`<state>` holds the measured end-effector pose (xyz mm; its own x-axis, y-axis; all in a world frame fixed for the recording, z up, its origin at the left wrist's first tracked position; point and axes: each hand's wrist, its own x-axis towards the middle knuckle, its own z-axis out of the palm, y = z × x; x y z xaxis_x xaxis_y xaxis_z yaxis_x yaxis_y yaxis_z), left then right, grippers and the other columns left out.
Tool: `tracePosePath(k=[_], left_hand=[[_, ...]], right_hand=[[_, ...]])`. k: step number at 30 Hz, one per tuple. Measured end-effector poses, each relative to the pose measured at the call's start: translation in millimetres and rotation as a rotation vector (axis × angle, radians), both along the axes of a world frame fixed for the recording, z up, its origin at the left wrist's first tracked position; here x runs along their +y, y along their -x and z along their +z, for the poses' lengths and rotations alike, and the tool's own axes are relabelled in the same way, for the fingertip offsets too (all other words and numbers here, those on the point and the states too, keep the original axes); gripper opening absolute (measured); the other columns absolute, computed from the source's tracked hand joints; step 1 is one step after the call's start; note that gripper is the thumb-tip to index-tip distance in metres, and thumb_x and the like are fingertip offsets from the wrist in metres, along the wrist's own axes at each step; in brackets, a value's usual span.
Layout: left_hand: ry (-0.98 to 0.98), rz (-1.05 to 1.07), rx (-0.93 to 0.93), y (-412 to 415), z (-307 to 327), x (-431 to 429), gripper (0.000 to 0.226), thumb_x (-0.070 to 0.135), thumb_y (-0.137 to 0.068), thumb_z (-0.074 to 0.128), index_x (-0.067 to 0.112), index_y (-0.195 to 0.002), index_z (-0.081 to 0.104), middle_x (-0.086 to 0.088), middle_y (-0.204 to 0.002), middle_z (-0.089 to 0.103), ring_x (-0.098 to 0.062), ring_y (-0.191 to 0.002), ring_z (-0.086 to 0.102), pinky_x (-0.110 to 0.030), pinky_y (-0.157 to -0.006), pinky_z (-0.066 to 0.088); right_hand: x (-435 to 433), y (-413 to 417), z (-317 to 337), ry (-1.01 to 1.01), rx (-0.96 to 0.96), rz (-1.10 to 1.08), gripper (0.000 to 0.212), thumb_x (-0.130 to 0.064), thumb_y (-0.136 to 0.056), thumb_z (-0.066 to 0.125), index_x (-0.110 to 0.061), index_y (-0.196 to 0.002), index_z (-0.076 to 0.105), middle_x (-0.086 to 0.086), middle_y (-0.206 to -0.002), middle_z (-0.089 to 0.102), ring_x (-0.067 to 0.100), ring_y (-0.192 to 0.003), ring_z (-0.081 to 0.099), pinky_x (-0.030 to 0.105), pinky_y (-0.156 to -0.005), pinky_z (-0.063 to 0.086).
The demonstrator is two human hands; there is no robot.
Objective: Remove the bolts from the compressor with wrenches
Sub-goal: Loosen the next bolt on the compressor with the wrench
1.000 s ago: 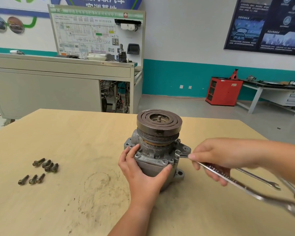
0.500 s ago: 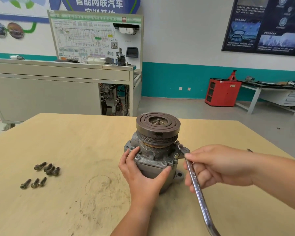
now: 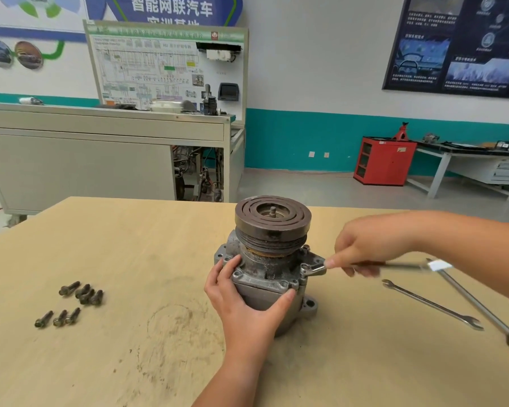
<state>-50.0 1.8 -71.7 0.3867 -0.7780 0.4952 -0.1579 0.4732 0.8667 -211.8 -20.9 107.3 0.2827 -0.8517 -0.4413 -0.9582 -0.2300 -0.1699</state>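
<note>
The grey compressor [image 3: 265, 271] stands upright on the wooden table [image 3: 115, 245], its dark pulley [image 3: 272, 220] on top. My left hand [image 3: 241, 301] grips its front body, thumb on the right side and fingers on the left. My right hand [image 3: 368, 248] holds a silver wrench [image 3: 315, 269] level, its ring end set on a bolt [image 3: 304, 267] at the flange's right front corner. The wrench's far end is blurred behind my hand. Several removed bolts [image 3: 81, 292] lie in two small groups at the table's left.
A second open-end wrench [image 3: 432, 304] and a screwdriver [image 3: 482, 306] with a red handle lie on the table to the right. A grey workbench [image 3: 100, 160] with a display board stands behind the table. A red cabinet [image 3: 384, 160] is far right.
My right hand swung the wrench handle from pointing toward me out to the right and away, still on the same bolt. The left hand kept its hold on the compressor.
</note>
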Motion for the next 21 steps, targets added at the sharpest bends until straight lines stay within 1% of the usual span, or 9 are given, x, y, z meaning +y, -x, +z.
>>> tracePosePath(k=[2,4,5,7,10,11,13,17,21], left_hand=[[-0.006,-0.003,0.024,1,1,0,0.083,0.052,-0.041,0.075,0.045,-0.115,0.039,0.015,-0.133,0.019,-0.005,-0.136,0.020,-0.018,-0.107,0.021],[-0.013,-0.007,0.039,2,1,1,0.083,0.055,-0.040,0.072,0.045,-0.115,0.039,0.016,-0.133,0.019,-0.004,-0.136,0.020,-0.013,-0.105,0.019],[-0.007,-0.007,0.042,1,1,0,0.083,0.055,-0.040,0.072,0.045,-0.116,0.039,0.015,-0.134,0.019,-0.004,-0.136,0.020,-0.009,-0.103,0.019],[-0.005,-0.009,0.032,1,0,0,0.084,0.053,-0.040,0.073,0.045,-0.116,0.039,0.015,-0.134,0.020,-0.003,-0.135,0.021,-0.005,-0.102,0.018],[0.005,-0.010,0.030,0,-2,-1,0.085,0.048,-0.041,0.078,0.047,-0.116,0.039,0.023,-0.132,0.020,0.000,-0.134,0.023,-0.011,-0.104,0.020],[0.005,-0.010,0.034,0,-2,-1,0.085,0.050,-0.040,0.077,0.047,-0.116,0.039,0.027,-0.131,0.019,0.002,-0.133,0.023,-0.012,-0.104,0.020],[0.000,-0.007,0.037,0,-1,0,0.085,0.054,-0.039,0.074,0.047,-0.117,0.040,0.022,-0.131,0.021,0.002,-0.133,0.023,-0.017,-0.107,0.021],[-0.009,0.002,0.031,0,2,2,0.086,0.056,-0.039,0.073,0.044,-0.118,0.039,0.012,-0.133,0.021,-0.001,-0.134,0.023,-0.023,-0.109,0.022],[-0.013,0.005,0.032,1,2,2,0.086,0.056,-0.039,0.072,0.043,-0.117,0.039,0.008,-0.135,0.021,-0.007,-0.136,0.023,-0.026,-0.110,0.023]], right_hand=[[-9,2,-1,0.239,0.046,0.122,0.028,-0.051,-0.089,0.050,-0.027,-0.084,0.064,-0.011,-0.075,0.059,0.007,-0.071,0.053,0.025,-0.068,0.044],[-10,9,0,0.286,-0.024,0.154,0.018,-0.049,-0.088,0.052,-0.034,-0.088,0.064,-0.012,-0.081,0.061,0.006,-0.077,0.054,0.027,-0.072,0.045],[-9,15,2,0.249,-0.067,0.133,0.014,-0.046,-0.089,0.053,-0.037,-0.085,0.063,-0.013,-0.079,0.063,0.002,-0.074,0.057,0.025,-0.071,0.046],[-1,26,2,0.183,-0.184,0.074,0.017,-0.039,-0.093,0.050,-0.032,-0.081,0.060,-0.014,-0.074,0.069,-0.003,-0.069,0.062,0.018,-0.070,0.048],[17,29,-14,0.144,-0.545,-0.034,0.022,-0.024,-0.098,0.042,-0.013,-0.083,0.054,-0.001,-0.076,0.074,0.011,-0.071,0.070,0.018,-0.069,0.052],[25,25,-22,0.065,-0.690,-0.107,0.023,-0.022,-0.099,0.040,-0.009,-0.084,0.053,0.005,-0.075,0.074,0.016,-0.071,0.071,0.020,-0.069,0.054],[42,11,-35,-0.121,-0.871,-0.242,0.026,-0.022,-0.100,0.038,-0.005,-0.085,0.052,0.011,-0.072,0.073,0.018,-0.064,0.071,0.023,-0.064,0.055],[48,-12,-45,-0.275,-0.978,-0.367,0.028,-0.024,-0.100,0.038,-0.005,-0.087,0.054,0.007,-0.057,0.067,0.014,-0.047,0.064,0.019,-0.046,0.049],[41,-14,-40,-0.294,-0.891,-0.371,0.030,-0.027,-0.101,0.038,-0.007,-0.087,0.055,0.004,-0.051,0.063,0.012,-0.043,0.060,0.022,-0.049,0.052]])
